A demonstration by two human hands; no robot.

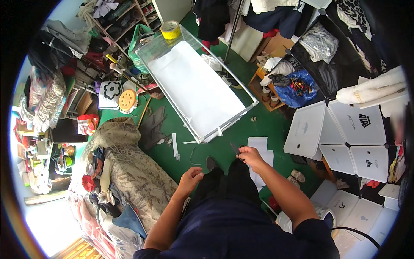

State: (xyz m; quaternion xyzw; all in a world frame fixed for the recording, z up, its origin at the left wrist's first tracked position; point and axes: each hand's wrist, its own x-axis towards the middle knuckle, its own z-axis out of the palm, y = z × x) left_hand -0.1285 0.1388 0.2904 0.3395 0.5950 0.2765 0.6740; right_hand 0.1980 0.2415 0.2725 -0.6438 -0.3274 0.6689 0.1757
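My right hand (251,157) is closed round one end of a thin dark flat object (235,149), perhaps a blade or knife; its kind is not clear. My left hand (191,180) is held over my left thigh with its fingers curled together, and whatever is in them is too small to make out. In front of me stands a long rectangular frame (220,127) with a white sheet (196,82) lying across it. On its far end sits a roll of yellow tape (170,30). White paper sheets (258,143) lie on the floor beside my right hand.
Scraps of white strip (175,146) lie on the green floor (194,162). A camouflage cover (133,172) with clothes on it is at the left. White storage cubes (305,129) stand at the right, near a blue plastic bag (297,97). A round-topped stool (127,101) is further left.
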